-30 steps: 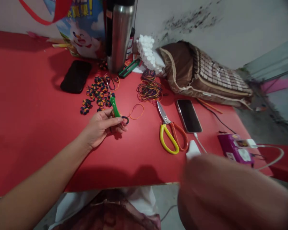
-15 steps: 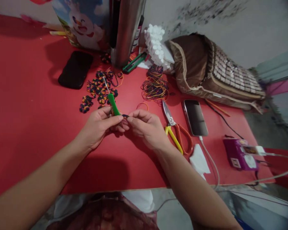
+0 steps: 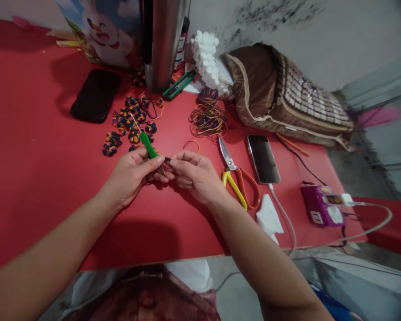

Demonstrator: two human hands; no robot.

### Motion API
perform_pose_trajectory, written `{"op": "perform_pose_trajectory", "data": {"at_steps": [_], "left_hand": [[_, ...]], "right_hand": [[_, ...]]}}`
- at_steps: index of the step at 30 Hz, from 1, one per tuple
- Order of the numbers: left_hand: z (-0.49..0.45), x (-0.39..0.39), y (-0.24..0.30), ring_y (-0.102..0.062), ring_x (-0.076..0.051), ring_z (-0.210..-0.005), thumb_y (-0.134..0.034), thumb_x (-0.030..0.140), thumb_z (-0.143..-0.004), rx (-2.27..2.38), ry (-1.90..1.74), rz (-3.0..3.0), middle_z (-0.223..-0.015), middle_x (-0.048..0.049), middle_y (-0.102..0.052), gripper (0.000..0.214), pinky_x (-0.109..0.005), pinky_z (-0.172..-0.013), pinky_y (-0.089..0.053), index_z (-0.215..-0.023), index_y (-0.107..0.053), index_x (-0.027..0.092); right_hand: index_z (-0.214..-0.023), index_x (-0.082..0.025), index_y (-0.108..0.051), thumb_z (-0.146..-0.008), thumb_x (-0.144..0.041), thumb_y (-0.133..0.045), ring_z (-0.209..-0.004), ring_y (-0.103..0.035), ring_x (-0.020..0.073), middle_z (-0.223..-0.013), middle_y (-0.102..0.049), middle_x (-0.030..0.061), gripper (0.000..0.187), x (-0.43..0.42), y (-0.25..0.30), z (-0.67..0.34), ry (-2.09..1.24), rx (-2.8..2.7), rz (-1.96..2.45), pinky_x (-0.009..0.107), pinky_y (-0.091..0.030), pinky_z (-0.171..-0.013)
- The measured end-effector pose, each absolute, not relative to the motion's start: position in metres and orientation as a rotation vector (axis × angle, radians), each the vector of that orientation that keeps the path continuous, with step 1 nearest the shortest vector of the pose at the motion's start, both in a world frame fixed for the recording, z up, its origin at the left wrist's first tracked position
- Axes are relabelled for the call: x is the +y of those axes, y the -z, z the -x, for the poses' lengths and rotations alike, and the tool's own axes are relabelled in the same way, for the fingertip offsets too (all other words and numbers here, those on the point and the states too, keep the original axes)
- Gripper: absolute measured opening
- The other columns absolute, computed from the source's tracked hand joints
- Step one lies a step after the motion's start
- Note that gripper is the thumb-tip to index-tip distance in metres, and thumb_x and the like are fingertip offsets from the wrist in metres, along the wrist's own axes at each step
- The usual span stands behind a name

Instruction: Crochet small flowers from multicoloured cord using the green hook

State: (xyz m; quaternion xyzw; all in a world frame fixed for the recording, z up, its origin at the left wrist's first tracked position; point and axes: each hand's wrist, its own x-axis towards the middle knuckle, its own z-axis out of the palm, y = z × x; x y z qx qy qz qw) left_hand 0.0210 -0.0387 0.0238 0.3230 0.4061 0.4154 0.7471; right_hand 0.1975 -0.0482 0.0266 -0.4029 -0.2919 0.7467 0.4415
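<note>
My left hand (image 3: pixel 133 174) grips a green-handled crochet hook (image 3: pixel 147 144), its metal tip pointing away over a scatter of small dark crocheted flowers (image 3: pixel 128 125). My right hand (image 3: pixel 195 175) meets the left hand at the fingertips and pinches a small dark cord piece (image 3: pixel 167 159) between them. An orange cord loop (image 3: pixel 191 144) lies just beyond the right hand on the red table (image 3: pixel 36 156).
Yellow-and-orange scissors (image 3: pixel 237 178) lie right of my hand, then a phone (image 3: pixel 263 158) on a cable and a purple power strip (image 3: pixel 322 209). A cord tangle (image 3: pixel 207 118), steel flask (image 3: pixel 162 42), black case (image 3: pixel 95 95), white foam (image 3: pixel 209 62) and brown cushion (image 3: pixel 287 98) stand behind.
My right hand came in from the near right to meet the left at the cord piece. The view shifted slightly; the left hand keeps the hook.
</note>
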Motion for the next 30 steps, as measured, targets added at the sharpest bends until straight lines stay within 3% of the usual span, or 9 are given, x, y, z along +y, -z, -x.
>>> {"op": "perform_pose_trajectory", "data": {"at_steps": [11,16,21,30], "left_hand": [[-0.0247,-0.0424,-0.0262,-0.078,-0.013,-0.066,-0.081,0.016,-0.087,0.976,-1.007,-0.674,-0.081,-0.0045,-0.082,0.01,-0.022,-0.07,-0.067,-0.087,-0.072,0.013],[-0.0248,-0.0429,-0.025,-0.078,-0.014,-0.066,-0.08,0.018,-0.089,0.993,-0.999,-0.656,-0.081,-0.0051,-0.081,0.009,-0.024,-0.068,-0.067,-0.087,-0.072,0.014],[-0.0264,-0.0417,-0.0237,-0.074,-0.01,-0.061,-0.08,0.016,-0.089,0.998,-1.028,-0.622,-0.075,-0.0024,-0.078,0.01,-0.021,-0.069,-0.065,-0.083,-0.072,0.013],[-0.0268,-0.0421,-0.0288,-0.074,-0.011,-0.059,-0.081,0.016,-0.087,1.031,-1.025,-0.621,-0.077,-0.002,-0.078,0.01,-0.023,-0.064,-0.063,-0.085,-0.072,0.013]], "right_hand": [[-0.087,-0.018,-0.069,-0.072,-0.038,-0.097,-0.042,-0.034,0.0012,-0.06,-0.062,-0.0087,0.037,-0.0534,-0.0218,-0.1934,-1.651,-0.855,1.121,0.019,-0.023,-0.041],[-0.087,-0.019,-0.07,-0.075,-0.037,-0.094,-0.045,-0.038,0.0032,-0.058,-0.056,-0.0099,0.033,-0.0534,-0.0199,-0.1936,-1.595,-0.896,1.137,0.019,-0.026,-0.044],[-0.09,-0.018,-0.072,-0.071,-0.036,-0.098,-0.052,-0.047,0.005,-0.064,-0.062,-0.0079,0.037,-0.054,-0.023,-0.1922,-1.592,-0.903,1.158,0.021,-0.038,-0.05],[-0.082,-0.019,-0.072,-0.079,-0.032,-0.09,-0.049,-0.042,0.0041,-0.063,-0.063,-0.0068,0.023,-0.0579,-0.0225,-0.1905,-1.572,-0.92,1.158,0.021,-0.039,-0.049]]}}
